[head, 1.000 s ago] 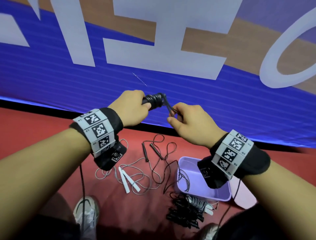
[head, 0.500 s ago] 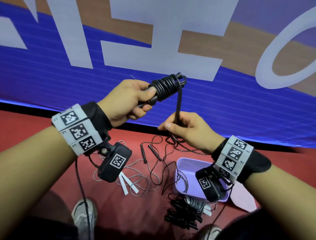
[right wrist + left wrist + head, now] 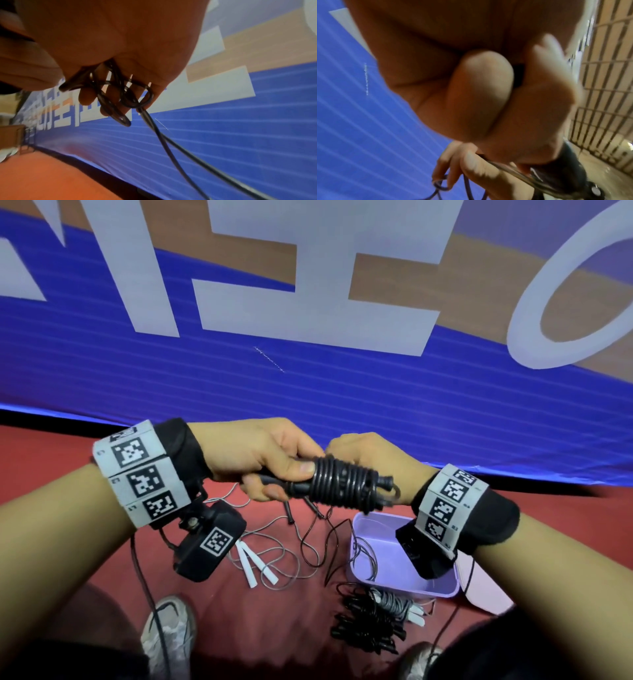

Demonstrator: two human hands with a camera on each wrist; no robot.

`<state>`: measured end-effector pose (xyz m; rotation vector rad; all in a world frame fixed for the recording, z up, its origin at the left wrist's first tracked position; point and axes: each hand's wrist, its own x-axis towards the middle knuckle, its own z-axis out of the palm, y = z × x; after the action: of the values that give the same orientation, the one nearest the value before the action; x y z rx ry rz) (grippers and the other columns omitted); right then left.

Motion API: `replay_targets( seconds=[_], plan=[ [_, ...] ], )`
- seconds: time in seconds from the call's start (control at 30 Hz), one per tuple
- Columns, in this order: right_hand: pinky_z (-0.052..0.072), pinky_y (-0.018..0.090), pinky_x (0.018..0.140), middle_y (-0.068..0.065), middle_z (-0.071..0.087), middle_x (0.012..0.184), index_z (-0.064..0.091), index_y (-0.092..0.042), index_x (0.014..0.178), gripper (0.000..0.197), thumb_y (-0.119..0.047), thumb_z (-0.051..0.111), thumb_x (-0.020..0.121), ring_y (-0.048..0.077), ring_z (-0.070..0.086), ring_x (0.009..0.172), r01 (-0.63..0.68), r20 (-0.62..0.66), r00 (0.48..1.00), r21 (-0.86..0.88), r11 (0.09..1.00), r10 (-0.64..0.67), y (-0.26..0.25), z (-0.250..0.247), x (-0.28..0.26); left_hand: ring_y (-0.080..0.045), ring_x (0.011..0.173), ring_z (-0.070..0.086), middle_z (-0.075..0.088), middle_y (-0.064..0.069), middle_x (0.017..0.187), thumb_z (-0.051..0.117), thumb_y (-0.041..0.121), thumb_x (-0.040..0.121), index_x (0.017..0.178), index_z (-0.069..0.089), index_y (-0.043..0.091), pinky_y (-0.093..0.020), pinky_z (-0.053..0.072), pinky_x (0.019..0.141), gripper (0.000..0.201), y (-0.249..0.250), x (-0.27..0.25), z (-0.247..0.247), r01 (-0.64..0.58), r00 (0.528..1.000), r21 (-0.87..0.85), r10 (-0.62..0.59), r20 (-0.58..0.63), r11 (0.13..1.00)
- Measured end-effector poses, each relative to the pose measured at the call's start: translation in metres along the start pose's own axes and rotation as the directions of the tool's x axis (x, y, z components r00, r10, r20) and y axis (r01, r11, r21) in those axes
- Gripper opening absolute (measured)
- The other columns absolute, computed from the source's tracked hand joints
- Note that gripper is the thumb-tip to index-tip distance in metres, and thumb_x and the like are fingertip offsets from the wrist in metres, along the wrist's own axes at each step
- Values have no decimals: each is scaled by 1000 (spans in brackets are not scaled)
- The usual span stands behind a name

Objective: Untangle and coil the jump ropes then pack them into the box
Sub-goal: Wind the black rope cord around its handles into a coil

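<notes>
My left hand (image 3: 270, 455) grips the handles of the coiled black jump rope (image 3: 342, 482), thumb on the coils, while my right hand (image 3: 373, 463) curls round its loose end loops. I hold it above the purple box (image 3: 442, 589) on the red floor (image 3: 51, 460)

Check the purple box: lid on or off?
Off. The purple box sits open-topped on the floor, a thin cord draped over its rim; nothing else shows inside.

Both hands on a coiled black jump rope (image 3: 346, 482) above the red floor (image 3: 68, 559)

The left hand (image 3: 263, 457) grips its handles, thumb against the coils — the right hand (image 3: 373, 460) sits behind them; below lie a purple box (image 3: 404, 590), loose ropes (image 3: 308, 542) and a coiled bundle (image 3: 373, 623).
</notes>
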<state>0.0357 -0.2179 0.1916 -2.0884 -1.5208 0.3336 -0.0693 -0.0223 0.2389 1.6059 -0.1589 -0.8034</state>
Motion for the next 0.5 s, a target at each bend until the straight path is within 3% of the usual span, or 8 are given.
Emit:
replay_targets(
  seconds=[0.03, 0.1, 0.17, 0.27, 0.33, 0.4, 0.47, 0.5],
  plan=[
    [46, 38, 62, -5, 55, 72, 58, -27, 72, 16, -23, 54, 87, 15, 47, 71, 31, 57, 998, -115, 993, -25, 1, 1, 1, -11, 44, 26, 41, -8, 54, 55, 17, 89, 95, 61, -4, -14, 18, 39, 23, 1, 1, 1, 45, 998, 59, -47, 32, 997],
    [49, 38, 69, -2, 63, 80, 65, -16, 78, 32, -38, 45, 90, 22, 56, 80, 125, 100, 990, -282, 951, -100, -1, 2, 4, -14, 46, 30, 45, -6, 57, 58, 17, 92, 102, 61, -6, -17, 20, 41, 25, 4, 2, 4, 133, 988, 191, -146, 55, 973],
    [53, 41, 75, -1, 67, 82, 66, -16, 75, 35, -43, 47, 88, 29, 63, 90, 149, 152, 984, -410, 900, -93, -3, 1, 8, -13, 43, 36, 49, -1, 57, 57, 12, 98, 104, 62, -5, -19, 25, 41, 19, 4, 5, 8, 206, 974, 345, -227, 21, 915],
    [50, 37, 61, 1, 60, 64, 58, -19, 64, 22, -37, 54, 76, 33, 59, 64, 105, 178, 984, -629, 770, 11, -6, -1, 12, -16, 43, 41, 50, -2, 54, 55, 16, 98, 91, 64, 4, -24, 35, 48, 17, 2, 10, 11, 315, 947, 564, -294, -131, 763],
    [32, 25, 50, 0, 55, 59, 54, -20, 61, 15, -31, 56, 70, 32, 52, 53, 44, 112, 992, -722, 690, 54, -12, -4, 15, -18, 47, 47, 56, -2, 58, 56, 29, 95, 88, 65, 8, -28, 40, 53, 24, -1, 15, 14, 396, 918, 658, -264, -295, 641],
    [17, 24, 50, 0, 52, 68, 52, -21, 69, 14, -31, 54, 78, 32, 52, 61, -21, 47, 995, -771, 637, 89, -15, -8, 16, -22, 61, 56, 63, -4, 72, 54, 41, 92, 93, 65, 11, -29, 43, 59, 32, -4, 20, 14, 473, 875, 713, -185, -447, 517],
    [21, 27, 52, -2, 48, 74, 50, -21, 76, 16, -35, 50, 85, 32, 54, 72, -120, -44, 990, -739, 663, 131, -19, -10, 18, -26, 75, 58, 64, -8, 85, 52, 38, 94, 96, 62, 11, -32, 44, 63, 29, -8, 25, 10, 517, 827, 718, -59, -558, 466],
    [26, 29, 54, -3, 48, 74, 49, -21, 77, 18, -36, 50, 87, 32, 54, 74, -178, -103, 984, -701, 690, 148, -21, -10, 19, -28, 78, 58, 62, -9, 88, 52, 35, 95, 96, 61, 10, -33, 44, 64, 27, -10, 27, 6, 521, 797, 700, 16, -604, 489]
  ],
)
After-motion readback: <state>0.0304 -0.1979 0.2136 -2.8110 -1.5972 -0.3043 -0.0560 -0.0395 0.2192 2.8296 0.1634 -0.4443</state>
